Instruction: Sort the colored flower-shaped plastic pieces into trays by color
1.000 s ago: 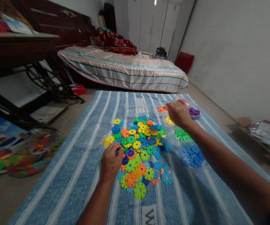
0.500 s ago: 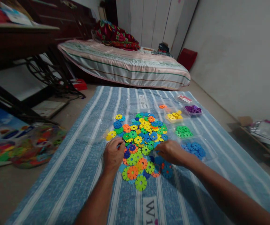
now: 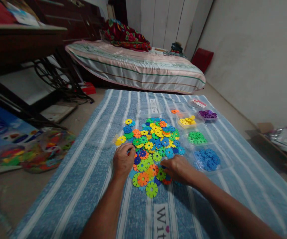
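Dozens of colourful plastic discs [image 3: 153, 146] sit in one loose pile in the middle of the blue striped blanket [image 3: 83, 186], and both your hands are on its near edge.

Your left hand [image 3: 123, 161] is at about 8 o'clock on the pile, knuckles up and fingers curled down onto the discs. Your fingertips are tucked under, so I honestly can't tell if you've got one pinched or are just pressing on them. Your right hand [image 3: 177, 169] is at about 5 o'clock, palm down, fingers reaching in over the orange and green discs there. Same deal: it's touching them, but whether it's gripping one is hidden. A lime green disc [image 3: 151, 189] lies alone at 6 o'clock, right at the pile's near tip, between your two wrists.

Off to the right of the pile, from 3 o'clock round to 1 o'clock, clear trays hold sorted colours: blue discs [image 3: 207, 158] nearest your right hand, then green discs [image 3: 197, 137], yellow discs [image 3: 187, 121], purple discs [image 3: 207, 114] and a few orange discs [image 3: 175, 111] farthest out.

Over at 9 o'clock, off the blanket, a clear bag [image 3: 46, 149] of mixed discs lies on the floor. At 12 o'clock, past the blanket, is the bed [image 3: 138, 66].
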`<state>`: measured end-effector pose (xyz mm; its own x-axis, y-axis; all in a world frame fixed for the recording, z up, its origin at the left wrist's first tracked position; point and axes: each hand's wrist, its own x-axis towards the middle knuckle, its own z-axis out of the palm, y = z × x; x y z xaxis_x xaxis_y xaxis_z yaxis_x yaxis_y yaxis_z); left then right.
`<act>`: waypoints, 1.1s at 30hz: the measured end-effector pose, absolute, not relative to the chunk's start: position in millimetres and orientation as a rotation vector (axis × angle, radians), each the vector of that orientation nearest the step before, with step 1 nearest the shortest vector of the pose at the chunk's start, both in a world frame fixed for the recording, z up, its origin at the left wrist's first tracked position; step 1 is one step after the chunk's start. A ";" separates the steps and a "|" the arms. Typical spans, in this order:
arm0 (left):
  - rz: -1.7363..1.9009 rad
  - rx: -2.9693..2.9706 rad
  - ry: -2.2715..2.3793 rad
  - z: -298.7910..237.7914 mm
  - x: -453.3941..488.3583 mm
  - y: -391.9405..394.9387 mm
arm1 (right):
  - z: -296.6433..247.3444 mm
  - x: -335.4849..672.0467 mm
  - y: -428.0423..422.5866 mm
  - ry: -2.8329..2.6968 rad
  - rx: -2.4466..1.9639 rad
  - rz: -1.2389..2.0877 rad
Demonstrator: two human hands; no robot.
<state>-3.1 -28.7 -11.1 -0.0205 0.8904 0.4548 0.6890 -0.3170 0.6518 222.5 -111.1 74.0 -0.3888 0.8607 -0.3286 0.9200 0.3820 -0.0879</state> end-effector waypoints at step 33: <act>1.214 2.026 1.680 -9.8 -2.5 -29.1 | 55.7 235.0 -144.7 2.340 2.013 -0.438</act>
<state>-2.5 -29.1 -9.8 -0.0076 0.8992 0.4375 0.6976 -0.3087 0.6465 235.0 -144.7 55.7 -0.1660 0.9657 -0.1995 0.9725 0.1268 -0.1951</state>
